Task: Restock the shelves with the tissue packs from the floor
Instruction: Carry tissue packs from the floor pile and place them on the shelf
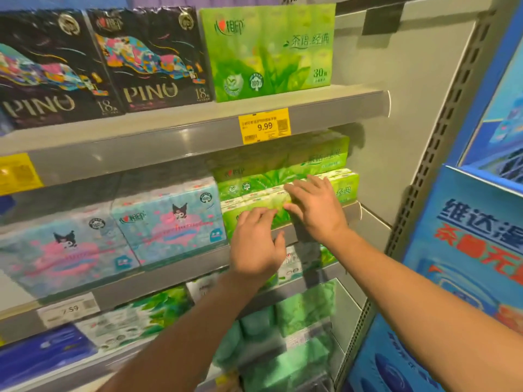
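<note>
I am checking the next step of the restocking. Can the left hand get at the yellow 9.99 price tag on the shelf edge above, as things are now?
Probably yes. The left hand rests on the front green tissue pack, and the yellow price tag sits on the shelf edge straight above it, with nothing visible between them.

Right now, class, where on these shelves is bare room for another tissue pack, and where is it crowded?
Free: the top shelf right of the green 30 pack, up to the side wall. Crowded: the black PINO packs stand tight on the left, and the middle shelf is filled by cartoon packs and the green packs both hands press, left hand, right hand.
</note>
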